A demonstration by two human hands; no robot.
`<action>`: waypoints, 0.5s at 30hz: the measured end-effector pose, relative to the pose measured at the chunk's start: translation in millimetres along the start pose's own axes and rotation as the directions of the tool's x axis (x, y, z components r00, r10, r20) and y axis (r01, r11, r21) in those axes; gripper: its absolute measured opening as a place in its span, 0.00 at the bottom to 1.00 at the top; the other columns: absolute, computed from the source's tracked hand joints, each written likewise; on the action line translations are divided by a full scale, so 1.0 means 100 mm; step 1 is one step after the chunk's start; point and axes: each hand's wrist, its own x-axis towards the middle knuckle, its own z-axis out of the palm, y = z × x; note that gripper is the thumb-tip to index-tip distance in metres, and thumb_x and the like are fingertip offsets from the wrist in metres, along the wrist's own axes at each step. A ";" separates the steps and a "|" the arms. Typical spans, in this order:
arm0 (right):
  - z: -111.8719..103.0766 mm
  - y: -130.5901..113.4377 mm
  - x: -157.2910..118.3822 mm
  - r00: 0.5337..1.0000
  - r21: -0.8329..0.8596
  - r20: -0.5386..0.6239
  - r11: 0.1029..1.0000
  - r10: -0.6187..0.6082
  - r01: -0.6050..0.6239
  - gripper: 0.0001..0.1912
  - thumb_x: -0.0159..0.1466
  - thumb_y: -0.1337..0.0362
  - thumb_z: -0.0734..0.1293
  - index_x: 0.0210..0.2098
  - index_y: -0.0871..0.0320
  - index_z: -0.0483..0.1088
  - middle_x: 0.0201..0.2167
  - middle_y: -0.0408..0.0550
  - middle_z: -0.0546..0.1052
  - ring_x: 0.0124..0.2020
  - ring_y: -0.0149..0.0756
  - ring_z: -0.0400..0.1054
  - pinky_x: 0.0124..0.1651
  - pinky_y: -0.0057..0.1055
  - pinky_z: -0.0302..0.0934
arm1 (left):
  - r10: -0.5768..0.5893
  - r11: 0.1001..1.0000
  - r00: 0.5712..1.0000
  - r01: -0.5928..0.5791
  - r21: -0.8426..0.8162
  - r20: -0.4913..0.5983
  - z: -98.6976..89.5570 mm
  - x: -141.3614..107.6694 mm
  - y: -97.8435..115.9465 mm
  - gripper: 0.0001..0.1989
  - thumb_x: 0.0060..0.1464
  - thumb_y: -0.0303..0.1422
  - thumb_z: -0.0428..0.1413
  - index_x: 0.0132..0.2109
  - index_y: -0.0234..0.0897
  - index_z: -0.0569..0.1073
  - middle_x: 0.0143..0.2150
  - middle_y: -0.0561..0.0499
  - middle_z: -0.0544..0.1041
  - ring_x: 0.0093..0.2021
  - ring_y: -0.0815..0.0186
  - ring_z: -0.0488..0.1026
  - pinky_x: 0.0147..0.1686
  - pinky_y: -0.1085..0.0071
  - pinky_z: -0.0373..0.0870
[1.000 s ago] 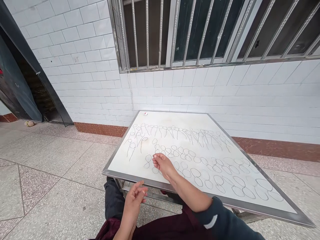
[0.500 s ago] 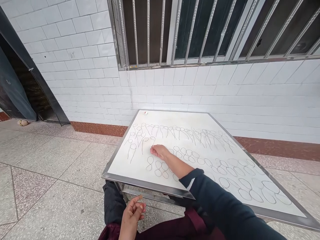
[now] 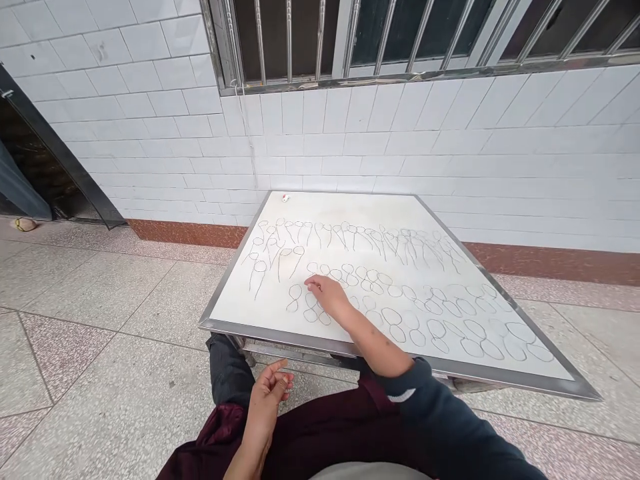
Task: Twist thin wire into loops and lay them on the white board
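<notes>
My right hand is over the white table top, with thumb and fingertips pinched together. Whatever is between them is hidden or too small to name. Around it lie rows of thin dark figures: figure-eight loops beside the hand, and rings with long tails farther back and left. Whether they are drawn lines or thin strands, I cannot tell. My left hand hangs above my lap, short of the table's front edge, its fingers loosely curled and partly apart. Nothing shows in it.
Grey metal edging frames the table. A small white and red item sits at its far left corner. Behind rises a white tiled wall with a barred window. A dark doorway stands at the left.
My right hand has moved slightly right, from beside the tailed rings to the figure-eight loops. The view has tilted down. My left hand keeps nearly the same pose.
</notes>
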 end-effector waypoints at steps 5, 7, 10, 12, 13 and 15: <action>0.19 -0.02 -0.25 0.985 -0.261 0.005 0.951 -0.173 0.168 0.13 0.67 0.68 0.58 0.43 0.54 0.72 0.43 0.49 0.73 0.50 0.40 0.60 0.44 0.31 0.57 | -0.002 1.000 1.000 0.002 0.028 0.011 0.07 -0.01 -0.04 0.23 0.40 0.41 0.65 0.44 0.35 0.75 0.32 0.48 0.78 0.31 0.65 0.73 0.30 0.72 0.66; 0.26 -0.04 -0.25 0.977 -0.340 0.028 0.917 -0.211 0.208 0.14 0.67 0.69 0.57 0.44 0.55 0.72 0.43 0.50 0.72 0.49 0.40 0.59 0.43 0.32 0.56 | 0.001 0.999 1.000 -0.002 0.037 0.021 0.09 -0.02 -0.06 0.23 0.40 0.41 0.65 0.44 0.35 0.75 0.31 0.48 0.77 0.31 0.65 0.73 0.31 0.72 0.66; 0.33 -0.06 -0.19 0.971 -0.440 0.059 0.867 -0.232 0.234 0.15 0.66 0.72 0.56 0.45 0.57 0.71 0.43 0.53 0.71 0.47 0.42 0.58 0.41 0.33 0.56 | 0.010 0.999 0.999 -0.012 0.043 0.038 0.10 -0.05 -0.10 0.22 0.41 0.41 0.64 0.44 0.35 0.75 0.31 0.49 0.77 0.31 0.65 0.72 0.31 0.72 0.66; 0.35 -0.06 -0.15 0.969 -0.492 0.080 0.836 -0.233 0.242 0.15 0.66 0.73 0.56 0.44 0.58 0.71 0.42 0.54 0.71 0.46 0.43 0.58 0.39 0.33 0.56 | 0.014 0.999 0.999 -0.016 0.044 0.046 0.09 -0.06 -0.12 0.22 0.42 0.41 0.64 0.44 0.35 0.75 0.31 0.49 0.77 0.31 0.66 0.72 0.31 0.72 0.66; 0.36 -0.06 -0.13 0.968 -0.513 0.089 0.823 -0.233 0.246 0.14 0.65 0.73 0.56 0.43 0.58 0.71 0.42 0.54 0.71 0.46 0.44 0.58 0.38 0.33 0.56 | 0.016 0.999 0.999 -0.018 0.045 0.049 0.09 -0.06 -0.13 0.22 0.42 0.41 0.64 0.44 0.35 0.75 0.31 0.49 0.77 0.31 0.66 0.72 0.31 0.72 0.66; 0.38 -0.06 -0.10 0.966 -0.545 0.106 0.799 -0.234 0.253 0.14 0.65 0.74 0.57 0.42 0.57 0.71 0.41 0.54 0.71 0.45 0.44 0.58 0.36 0.33 0.55 | 0.018 0.999 0.998 -0.021 0.047 0.057 0.08 -0.07 -0.14 0.22 0.43 0.40 0.64 0.45 0.35 0.74 0.32 0.49 0.77 0.32 0.66 0.72 0.31 0.72 0.66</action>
